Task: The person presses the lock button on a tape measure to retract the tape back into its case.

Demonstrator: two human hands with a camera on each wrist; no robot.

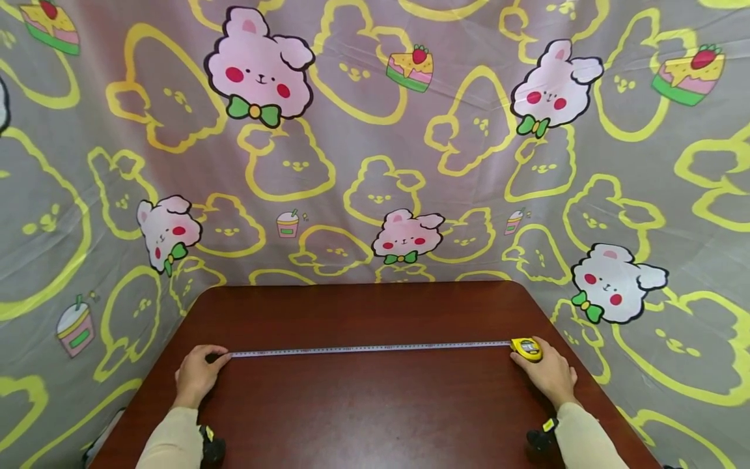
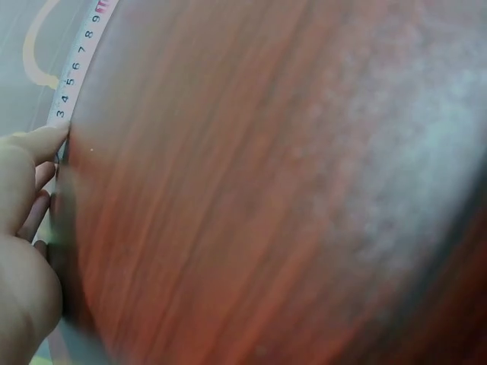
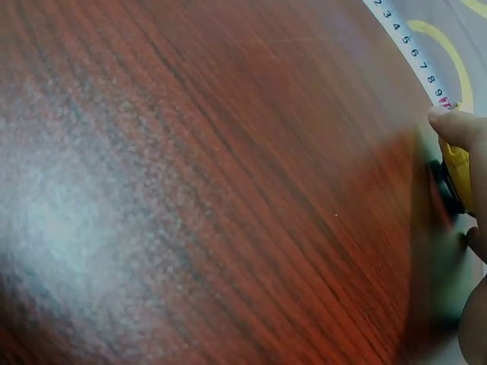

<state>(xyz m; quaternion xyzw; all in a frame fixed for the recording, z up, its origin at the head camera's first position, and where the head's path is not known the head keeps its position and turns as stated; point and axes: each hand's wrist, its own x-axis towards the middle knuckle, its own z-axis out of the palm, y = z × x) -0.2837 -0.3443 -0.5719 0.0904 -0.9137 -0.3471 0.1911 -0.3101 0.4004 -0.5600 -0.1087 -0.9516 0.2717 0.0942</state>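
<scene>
Numerals 3 through 9 climb the tape (image 1: 363, 348) from a person's left hand (image 1: 199, 372), the left wrist view shows, with a red mark after the 9. In the right wrist view, figures from 2 to 9 run down to another red mark beside the right thumb (image 3: 449, 122). Print on the pale label (image 1: 530, 350) of the yellow case (image 1: 518, 348) is too small to read.

The tape, a narrow whitish strip with dark graduations, spans the brown desk (image 1: 363, 404) in a nearly straight line, its right end slightly farther from the person. Whether it touches the wood along its length cannot be told. The left hand pinches its free end between thumb and fingers; the right hand (image 1: 549, 372) grips the case, thumb on the near side, where the tape emerges.

The left hand sits near the desk's left edge and the case near the right. The far edge, rounded at its corners, lies well beyond the tape, and a broad stretch of glossy wood extends between the two forearms. Behind hangs a grey cloth (image 1: 375, 143) printed with yellow outlines, white rabbits, cake slices and cups. Cream sleeves (image 1: 170, 443) cover both arms.
</scene>
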